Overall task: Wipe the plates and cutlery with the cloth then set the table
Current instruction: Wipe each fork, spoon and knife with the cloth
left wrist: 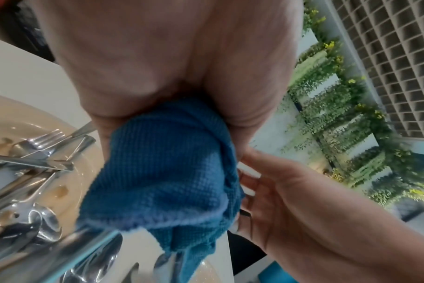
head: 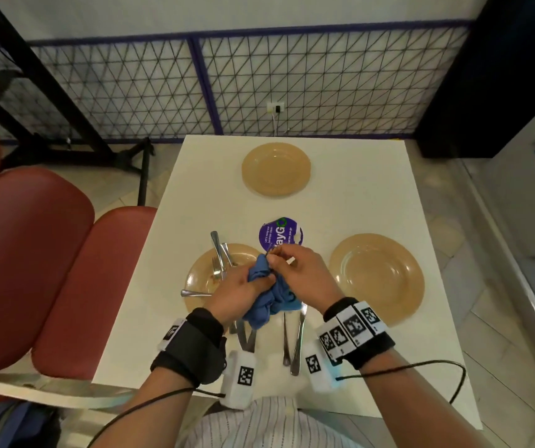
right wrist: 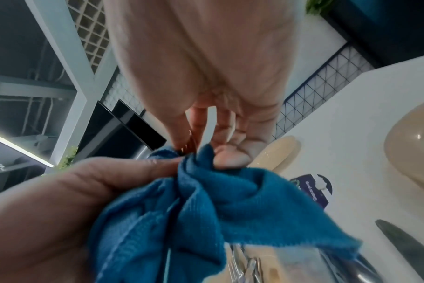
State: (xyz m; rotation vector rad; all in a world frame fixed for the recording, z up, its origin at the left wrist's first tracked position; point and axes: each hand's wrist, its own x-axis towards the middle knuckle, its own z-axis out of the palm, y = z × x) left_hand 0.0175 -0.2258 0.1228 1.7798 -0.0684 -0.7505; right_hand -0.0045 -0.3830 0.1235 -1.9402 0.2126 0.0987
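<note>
Blue knitted cloth [head: 267, 294] is bunched in the left hand [head: 240, 284] above the tan round plate [head: 200, 279] of cutlery; the right hand [head: 304, 273] pinches something small and indistinct at its top edge.

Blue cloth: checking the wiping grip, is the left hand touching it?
Touching. The left wrist view shows the left hand gripping the bunched blue cloth.

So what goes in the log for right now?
left hand: grips blue cloth | right hand: pinches cutlery piece at cloth | step: wiping
</note>
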